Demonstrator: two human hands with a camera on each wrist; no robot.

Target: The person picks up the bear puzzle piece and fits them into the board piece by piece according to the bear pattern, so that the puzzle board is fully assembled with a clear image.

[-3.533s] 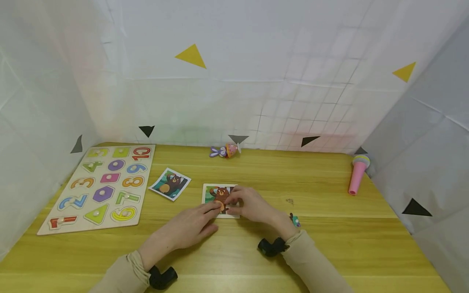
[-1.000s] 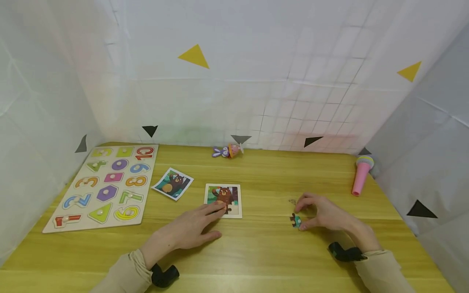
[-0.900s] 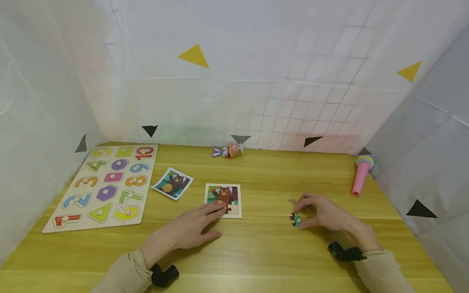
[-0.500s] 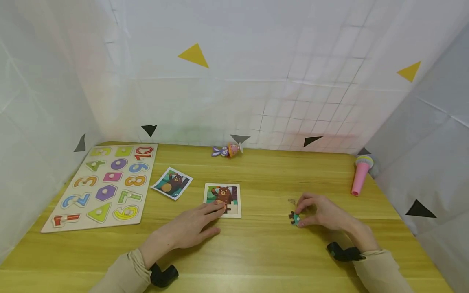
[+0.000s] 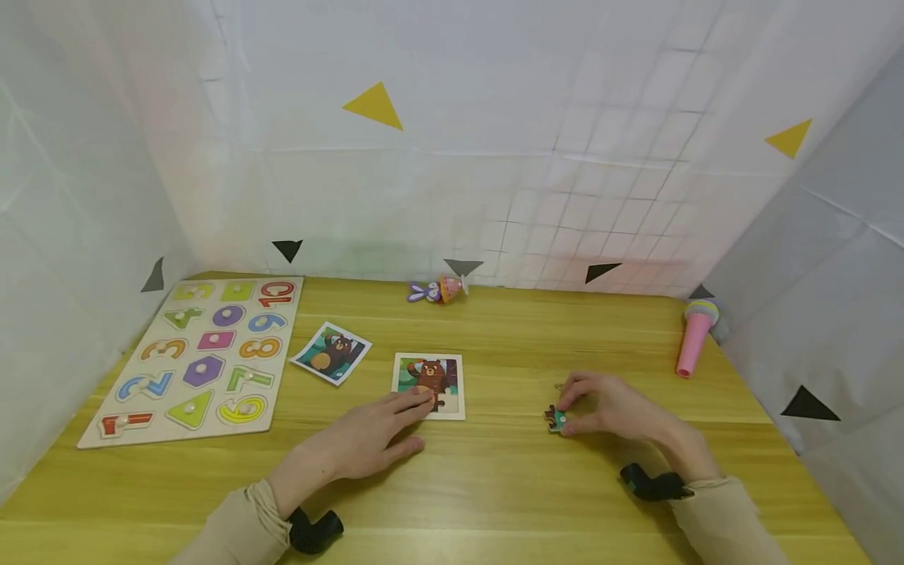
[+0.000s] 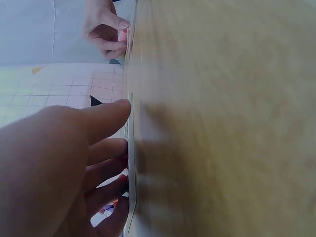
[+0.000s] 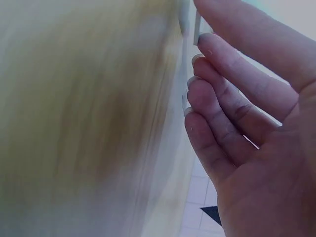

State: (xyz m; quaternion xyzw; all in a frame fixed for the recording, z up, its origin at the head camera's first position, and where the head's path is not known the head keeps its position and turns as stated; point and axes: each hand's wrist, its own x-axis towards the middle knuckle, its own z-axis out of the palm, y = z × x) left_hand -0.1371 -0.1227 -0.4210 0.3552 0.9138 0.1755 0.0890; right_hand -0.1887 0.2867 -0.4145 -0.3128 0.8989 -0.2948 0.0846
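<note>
A small square jigsaw puzzle (image 5: 438, 375) with a brown bear sits in a pale frame mid-table. Its lower right corner shows a pale bare spot. My left hand (image 5: 367, 439) lies with extended fingers across the puzzle's lower left, covering part of the bear; in the left wrist view those fingers (image 6: 106, 170) touch the thin board's edge. To the right, my right hand (image 5: 607, 408) pinches a teal and brown jigsaw piece (image 5: 554, 419) between thumb and index finger. In the right wrist view the piece's thin edge (image 7: 197, 29) shows at the fingertips, other fingers loosely bent.
A bear picture card (image 5: 330, 353) lies left of the puzzle. Farther left is a wooden number board (image 5: 282, 377) with knobbed shapes. A purple rabbit toy (image 5: 436, 290) lies by the back wall, a pink toy microphone (image 5: 695, 337) at the right. A small mark (image 5: 559, 386) shows near my right fingers.
My right hand went from the puzzle to the loose jigsaw piece on the right, took hold of it, and has now shifted slightly left with it. My left hand stayed on the puzzle.
</note>
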